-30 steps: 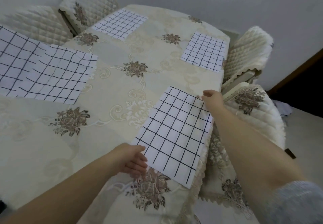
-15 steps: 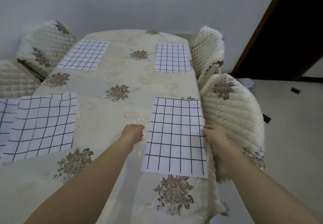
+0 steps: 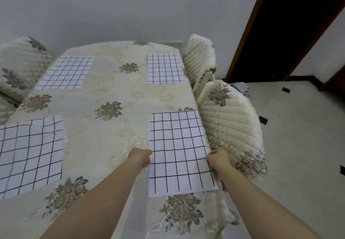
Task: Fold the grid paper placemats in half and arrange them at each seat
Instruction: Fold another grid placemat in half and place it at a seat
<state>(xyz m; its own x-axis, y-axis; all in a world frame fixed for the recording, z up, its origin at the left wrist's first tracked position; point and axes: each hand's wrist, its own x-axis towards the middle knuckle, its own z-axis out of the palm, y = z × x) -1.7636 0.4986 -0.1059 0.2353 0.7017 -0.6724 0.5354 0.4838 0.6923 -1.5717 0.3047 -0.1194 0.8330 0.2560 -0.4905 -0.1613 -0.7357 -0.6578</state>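
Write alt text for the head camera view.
Both hands, left hand and right hand, hold the side edges of a grid paper placemat lying at the table's right edge. Three more grid placemats lie at other seats, beside quilted chairs.

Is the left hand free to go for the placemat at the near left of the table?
Probably yes. The left hand only rests at the near right placemat's edge, and bare tablecloth lies between it and the near left placemat.

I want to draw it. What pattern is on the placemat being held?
Black grid on white placemat, head view.
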